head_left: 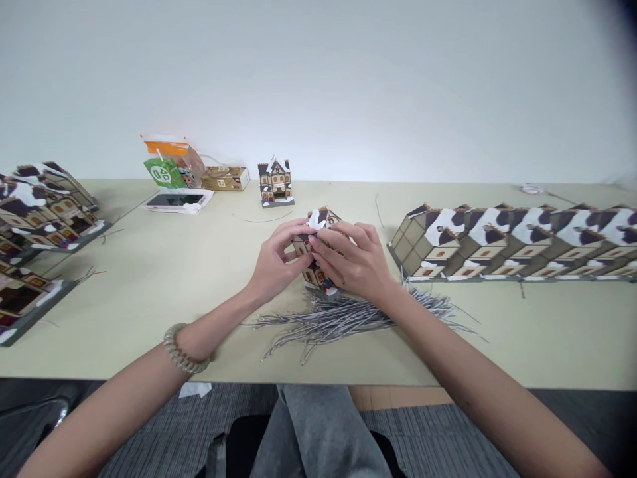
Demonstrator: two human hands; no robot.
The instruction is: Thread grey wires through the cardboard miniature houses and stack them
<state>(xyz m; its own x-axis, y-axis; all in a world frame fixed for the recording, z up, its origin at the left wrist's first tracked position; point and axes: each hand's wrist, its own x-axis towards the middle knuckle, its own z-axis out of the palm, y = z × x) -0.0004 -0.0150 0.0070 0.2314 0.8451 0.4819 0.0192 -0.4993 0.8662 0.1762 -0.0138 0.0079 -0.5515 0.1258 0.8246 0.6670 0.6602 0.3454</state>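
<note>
Both hands, left hand (276, 262) and right hand (355, 262), are clamped on one small cardboard house (318, 255) held just above the bench (149, 279); the fingers cover most of its walls, so only the roof peak and a lower corner show. A bundle of grey wire ties (343, 315) lies directly below the grip, partly hidden under the right wrist. To the right of the grip runs a row of finished houses (517, 242) (cut off at the frame edge), and beyond it stands a single upright house (275, 180).

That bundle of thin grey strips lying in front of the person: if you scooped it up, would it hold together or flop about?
The grey strips would probably flop and scatter: they lie loose, fanned out, with bent ends straying from the pile. They look thin and probably light. Nothing visibly binds them, so a scoop might drop several onto the table.
</note>
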